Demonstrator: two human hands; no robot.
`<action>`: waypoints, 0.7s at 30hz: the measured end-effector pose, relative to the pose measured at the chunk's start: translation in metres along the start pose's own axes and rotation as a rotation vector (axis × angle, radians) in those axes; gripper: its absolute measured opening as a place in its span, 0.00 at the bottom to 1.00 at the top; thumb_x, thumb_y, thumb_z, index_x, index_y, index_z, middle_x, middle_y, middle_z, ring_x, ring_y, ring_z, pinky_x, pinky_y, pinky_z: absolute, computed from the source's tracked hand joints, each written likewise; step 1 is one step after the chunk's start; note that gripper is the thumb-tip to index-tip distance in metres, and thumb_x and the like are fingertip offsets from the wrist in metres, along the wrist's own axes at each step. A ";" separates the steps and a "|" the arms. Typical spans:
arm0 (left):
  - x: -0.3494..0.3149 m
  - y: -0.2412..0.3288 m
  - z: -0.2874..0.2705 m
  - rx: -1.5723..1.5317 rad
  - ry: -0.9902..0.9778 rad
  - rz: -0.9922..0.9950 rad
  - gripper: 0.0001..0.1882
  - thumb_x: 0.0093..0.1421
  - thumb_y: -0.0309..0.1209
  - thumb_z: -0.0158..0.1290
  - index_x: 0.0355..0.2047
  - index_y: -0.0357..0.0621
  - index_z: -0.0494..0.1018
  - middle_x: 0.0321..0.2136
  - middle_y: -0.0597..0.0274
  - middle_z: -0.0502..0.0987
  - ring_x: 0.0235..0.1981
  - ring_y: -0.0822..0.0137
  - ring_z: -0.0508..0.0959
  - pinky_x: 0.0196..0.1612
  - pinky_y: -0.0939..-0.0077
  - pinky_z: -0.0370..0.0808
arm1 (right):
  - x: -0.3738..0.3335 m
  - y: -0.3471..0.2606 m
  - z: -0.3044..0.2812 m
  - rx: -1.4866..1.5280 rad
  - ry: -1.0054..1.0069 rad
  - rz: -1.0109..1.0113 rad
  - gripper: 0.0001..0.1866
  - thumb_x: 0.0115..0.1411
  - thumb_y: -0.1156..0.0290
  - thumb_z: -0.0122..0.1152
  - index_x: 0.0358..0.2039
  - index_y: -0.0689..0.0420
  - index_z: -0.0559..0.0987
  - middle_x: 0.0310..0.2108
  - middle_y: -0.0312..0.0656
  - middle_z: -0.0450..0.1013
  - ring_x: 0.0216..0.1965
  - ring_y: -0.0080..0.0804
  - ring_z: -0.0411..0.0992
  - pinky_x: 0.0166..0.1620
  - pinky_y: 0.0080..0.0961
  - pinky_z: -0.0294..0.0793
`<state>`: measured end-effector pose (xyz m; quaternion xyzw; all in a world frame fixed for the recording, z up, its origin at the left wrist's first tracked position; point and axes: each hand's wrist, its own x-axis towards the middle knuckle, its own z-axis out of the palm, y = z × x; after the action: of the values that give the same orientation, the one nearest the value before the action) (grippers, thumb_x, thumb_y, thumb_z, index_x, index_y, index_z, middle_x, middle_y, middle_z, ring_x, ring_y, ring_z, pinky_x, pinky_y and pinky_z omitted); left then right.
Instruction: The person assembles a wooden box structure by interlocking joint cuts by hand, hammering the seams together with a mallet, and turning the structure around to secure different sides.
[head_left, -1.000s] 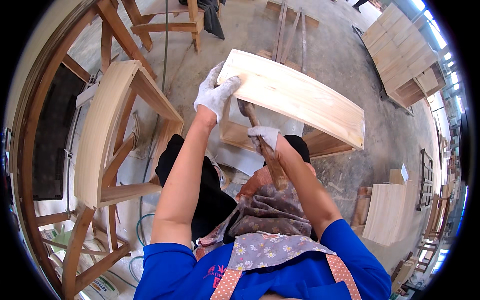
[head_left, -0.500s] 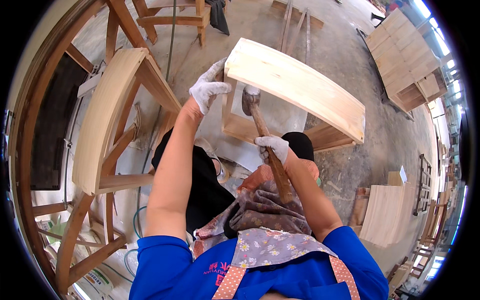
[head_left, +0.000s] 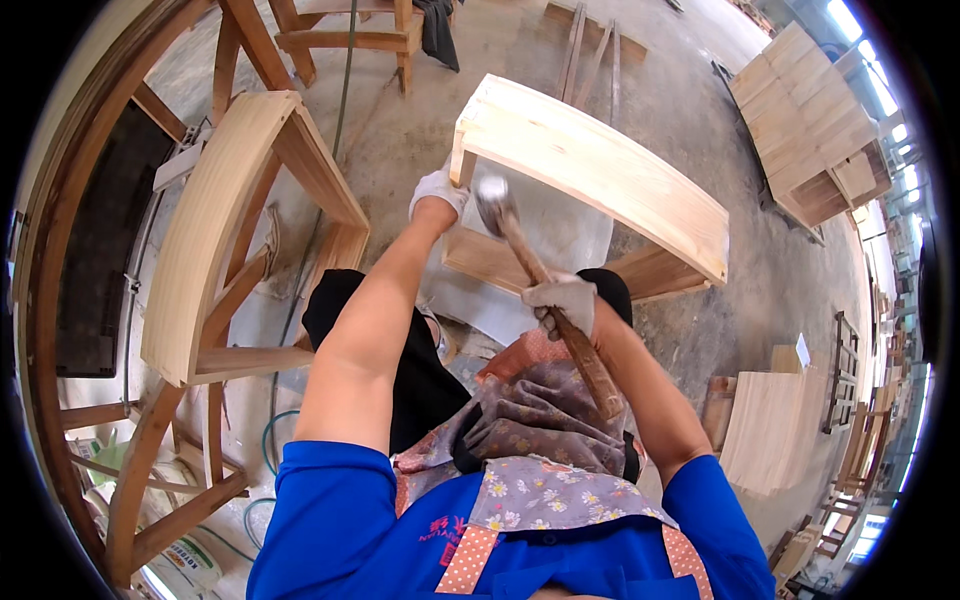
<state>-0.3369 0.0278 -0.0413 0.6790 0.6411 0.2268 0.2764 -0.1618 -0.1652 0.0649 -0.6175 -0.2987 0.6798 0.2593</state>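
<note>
A pale wooden box frame (head_left: pixel 600 150) stands in front of me, its long top board running from upper left to lower right. My left hand (head_left: pixel 438 193), in a light glove, is closed on the frame's left end below the top board; its fingers are partly hidden. My gloved right hand (head_left: pixel 562 303) is wrapped round the wooden handle of a hammer (head_left: pixel 520 240). The hammer's bright face is just right of my left hand, beside the frame's left end and apart from the top board.
To my left, a second box frame (head_left: pixel 205 240) rests on a brown wooden stand (head_left: pixel 150 480). Stacked wooden boxes (head_left: pixel 805 90) stand at the far right, and pale panels (head_left: pixel 770 425) are nearer on that side. A green hose (head_left: pixel 270 440) lies on the floor at left.
My left hand has moved down and right from the frame's upper left corner and closed round its end. The right hand has shifted slightly right and down with the hammer.
</note>
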 end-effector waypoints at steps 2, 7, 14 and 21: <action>-0.010 0.005 -0.017 0.002 0.014 -0.022 0.17 0.52 0.42 0.55 0.38 0.45 0.78 0.36 0.48 0.79 0.41 0.47 0.77 0.44 0.60 0.74 | -0.015 -0.027 0.007 -0.036 -0.066 -0.029 0.14 0.53 0.63 0.63 0.32 0.60 0.74 0.19 0.35 0.66 0.16 0.24 0.64 0.20 0.22 0.64; -0.011 -0.004 -0.014 0.010 -0.030 -0.053 0.18 0.51 0.40 0.56 0.40 0.45 0.77 0.38 0.47 0.79 0.42 0.47 0.77 0.45 0.60 0.74 | -0.003 -0.004 0.008 0.055 -0.087 -0.111 0.12 0.53 0.63 0.62 0.31 0.58 0.73 0.18 0.34 0.66 0.15 0.24 0.63 0.18 0.22 0.63; -0.008 0.001 -0.013 0.050 -0.084 -0.048 0.20 0.52 0.41 0.56 0.43 0.45 0.76 0.40 0.47 0.78 0.44 0.48 0.77 0.46 0.60 0.74 | 0.034 0.014 -0.001 0.063 -0.033 0.090 0.14 0.53 0.60 0.63 0.22 0.56 0.72 0.17 0.35 0.66 0.16 0.26 0.64 0.19 0.23 0.65; -0.018 -0.006 -0.012 0.063 -0.023 -0.047 0.18 0.50 0.39 0.54 0.40 0.45 0.78 0.38 0.45 0.78 0.43 0.47 0.77 0.46 0.60 0.74 | 0.005 -0.001 0.012 0.057 -0.122 -0.171 0.14 0.54 0.60 0.63 0.34 0.56 0.74 0.18 0.33 0.66 0.18 0.23 0.65 0.20 0.20 0.63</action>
<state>-0.3505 0.0115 -0.0360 0.6747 0.6605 0.1920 0.2676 -0.1740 -0.1615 0.0627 -0.5395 -0.3462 0.6999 0.3152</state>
